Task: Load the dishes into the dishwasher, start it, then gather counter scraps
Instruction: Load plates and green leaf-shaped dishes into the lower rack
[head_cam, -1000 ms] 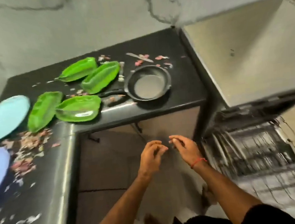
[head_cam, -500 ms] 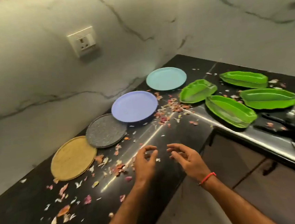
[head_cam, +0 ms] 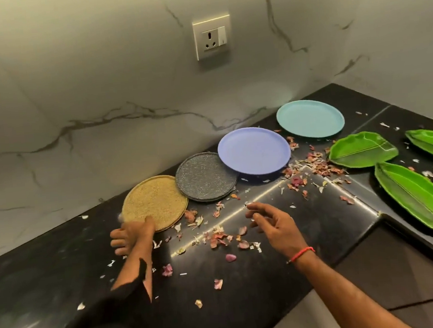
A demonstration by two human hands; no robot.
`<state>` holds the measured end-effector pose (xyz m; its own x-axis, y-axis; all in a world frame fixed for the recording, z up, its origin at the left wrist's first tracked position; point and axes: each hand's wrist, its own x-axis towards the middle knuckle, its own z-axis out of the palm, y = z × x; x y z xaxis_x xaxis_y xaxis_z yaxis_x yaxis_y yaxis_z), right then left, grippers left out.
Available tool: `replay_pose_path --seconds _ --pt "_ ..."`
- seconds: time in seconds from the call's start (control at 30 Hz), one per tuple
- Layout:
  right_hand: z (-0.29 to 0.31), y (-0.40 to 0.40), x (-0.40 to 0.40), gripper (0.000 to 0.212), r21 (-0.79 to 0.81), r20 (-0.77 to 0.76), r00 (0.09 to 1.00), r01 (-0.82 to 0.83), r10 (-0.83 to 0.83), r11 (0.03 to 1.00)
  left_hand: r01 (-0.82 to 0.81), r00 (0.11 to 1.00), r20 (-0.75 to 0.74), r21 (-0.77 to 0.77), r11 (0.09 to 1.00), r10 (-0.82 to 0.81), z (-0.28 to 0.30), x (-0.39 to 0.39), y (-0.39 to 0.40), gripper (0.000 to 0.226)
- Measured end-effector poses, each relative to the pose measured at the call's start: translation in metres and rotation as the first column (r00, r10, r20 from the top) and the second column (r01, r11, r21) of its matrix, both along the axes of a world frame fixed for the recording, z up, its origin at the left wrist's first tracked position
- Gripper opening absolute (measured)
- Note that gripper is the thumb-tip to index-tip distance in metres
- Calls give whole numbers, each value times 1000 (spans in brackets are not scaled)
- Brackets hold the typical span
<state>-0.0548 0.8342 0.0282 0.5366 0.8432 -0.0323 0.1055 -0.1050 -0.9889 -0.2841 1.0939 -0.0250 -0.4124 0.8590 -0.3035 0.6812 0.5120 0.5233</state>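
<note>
Four round plates lie in a row along the wall on the black counter: a yellow plate, a speckled grey plate, a purple plate and a teal plate. My left hand grips the yellow plate's near rim, thumb on top and fingers curled at the edge. My right hand hovers with relaxed fingers over onion-peel scraps and holds nothing. More scraps lie by the purple plate.
Several green leaf-shaped dishes sit on the right wing of the L-shaped counter. A wall socket is set in the marble backsplash. The counter's front edge runs diagonally below my right forearm, with brown cabinet fronts beneath.
The view swung left from the dishwasher to the counter. My left hand reached forward and took the yellow plate's rim; my right hand moved out over the scraps.
</note>
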Motion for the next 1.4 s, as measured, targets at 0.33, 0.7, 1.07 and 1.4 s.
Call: replay_pose_path --seconds 0.33,0.7,1.07,1.4 --pt "-6 5 4 23 6 -81 996 41 -41 999 -219 827 528 -18 976 196 2 -25 29 41" --pt "-10 -15 6 42 -2 4 1000 7 -7 1000 -8 918 281 718 696 -279 130 -38 -60 37" --pt "-16 -149 53 41 107 502 858 58 -104 993 719 503 721 -42 694 -477 104 159 -163 29" --pt "-60 -448 25 5 -59 133 478 878 -868 474 1000 27 656 -27 13 -754 18 296 -438 47"
